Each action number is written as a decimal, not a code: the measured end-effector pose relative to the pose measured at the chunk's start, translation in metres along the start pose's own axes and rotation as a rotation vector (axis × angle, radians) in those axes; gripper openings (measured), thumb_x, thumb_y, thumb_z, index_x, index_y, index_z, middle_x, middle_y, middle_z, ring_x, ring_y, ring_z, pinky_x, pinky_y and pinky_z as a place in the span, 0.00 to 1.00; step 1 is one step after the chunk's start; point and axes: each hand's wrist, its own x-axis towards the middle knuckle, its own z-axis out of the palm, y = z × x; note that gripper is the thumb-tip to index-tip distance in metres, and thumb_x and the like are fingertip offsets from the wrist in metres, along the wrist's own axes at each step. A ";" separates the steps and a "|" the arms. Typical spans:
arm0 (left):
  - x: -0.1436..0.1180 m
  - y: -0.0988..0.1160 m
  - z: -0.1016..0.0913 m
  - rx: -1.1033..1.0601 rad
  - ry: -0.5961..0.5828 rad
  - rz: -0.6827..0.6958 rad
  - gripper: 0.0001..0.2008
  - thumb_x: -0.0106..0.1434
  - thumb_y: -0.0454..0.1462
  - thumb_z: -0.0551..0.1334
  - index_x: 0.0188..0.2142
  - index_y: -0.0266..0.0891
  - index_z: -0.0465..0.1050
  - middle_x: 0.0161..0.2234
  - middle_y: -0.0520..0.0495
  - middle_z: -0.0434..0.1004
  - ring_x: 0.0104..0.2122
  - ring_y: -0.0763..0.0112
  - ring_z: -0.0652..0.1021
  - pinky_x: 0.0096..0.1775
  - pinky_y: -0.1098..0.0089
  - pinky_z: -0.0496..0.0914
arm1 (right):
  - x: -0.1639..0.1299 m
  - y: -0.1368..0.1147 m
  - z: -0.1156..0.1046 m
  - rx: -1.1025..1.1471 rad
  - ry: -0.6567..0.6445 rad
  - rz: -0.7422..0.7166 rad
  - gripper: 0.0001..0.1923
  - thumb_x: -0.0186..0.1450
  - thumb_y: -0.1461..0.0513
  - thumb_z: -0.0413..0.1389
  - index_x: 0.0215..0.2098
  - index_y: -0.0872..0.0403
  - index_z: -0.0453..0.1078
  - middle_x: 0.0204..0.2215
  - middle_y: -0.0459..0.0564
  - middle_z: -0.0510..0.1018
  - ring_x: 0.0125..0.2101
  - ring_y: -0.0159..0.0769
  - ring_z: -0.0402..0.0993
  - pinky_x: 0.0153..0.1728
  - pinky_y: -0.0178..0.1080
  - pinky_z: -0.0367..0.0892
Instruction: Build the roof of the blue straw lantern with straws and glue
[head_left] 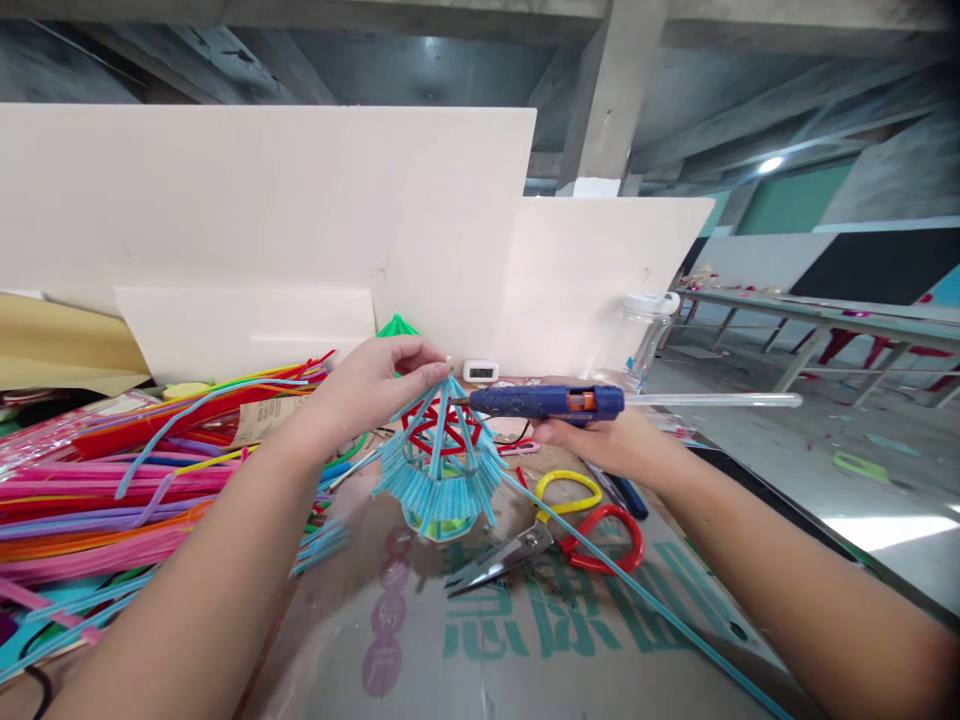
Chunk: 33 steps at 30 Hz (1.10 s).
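Note:
A light-blue and red pipe-cleaner model (442,490), cone-shaped with a flared skirt of short blue strips, stands in the middle of the table. My left hand (390,378) has its thumb and finger closed at the model's peak, where a small pale tip shows. From the right, my right hand (607,440) is wrapped around a dark blue hot glue gun (540,402). The gun's nozzle points left, close to the upper blue strips; whether it touches them I cannot tell. A clear glue stick (712,400) sticks out of its rear.
Scissors (540,540) with yellow and red handles lie before the model, with a long blue pipe cleaner (645,590) crossing them. Bundles of coloured pipe cleaners (112,500) fill the left. Behind are a small digital clock (481,372), a clear plastic jug (637,335) and white boards (262,200).

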 end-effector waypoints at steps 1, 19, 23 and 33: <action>0.000 0.000 0.000 0.001 -0.001 0.001 0.16 0.63 0.47 0.58 0.37 0.38 0.76 0.26 0.52 0.74 0.25 0.74 0.69 0.30 0.73 0.64 | 0.000 0.001 0.001 -0.003 0.003 0.008 0.17 0.59 0.50 0.60 0.42 0.50 0.77 0.32 0.48 0.82 0.35 0.44 0.78 0.40 0.43 0.74; 0.000 -0.001 -0.001 0.042 0.004 0.015 0.15 0.63 0.47 0.58 0.36 0.39 0.76 0.27 0.52 0.74 0.25 0.74 0.69 0.32 0.71 0.65 | 0.000 0.004 0.006 -0.036 0.012 0.029 0.12 0.58 0.52 0.62 0.37 0.46 0.77 0.28 0.44 0.82 0.40 0.46 0.78 0.44 0.47 0.74; 0.000 0.000 -0.001 0.037 0.002 0.011 0.15 0.63 0.47 0.58 0.36 0.39 0.76 0.26 0.52 0.74 0.25 0.74 0.68 0.32 0.71 0.65 | 0.000 0.002 0.006 -0.040 0.029 0.033 0.12 0.57 0.51 0.62 0.37 0.47 0.77 0.27 0.44 0.82 0.38 0.44 0.79 0.44 0.45 0.74; 0.001 0.000 -0.001 0.062 0.008 0.024 0.16 0.63 0.47 0.57 0.36 0.38 0.76 0.28 0.50 0.75 0.27 0.73 0.70 0.32 0.71 0.65 | 0.001 0.002 0.006 0.086 -0.049 0.040 0.15 0.57 0.52 0.62 0.40 0.49 0.76 0.35 0.46 0.83 0.38 0.43 0.79 0.44 0.46 0.74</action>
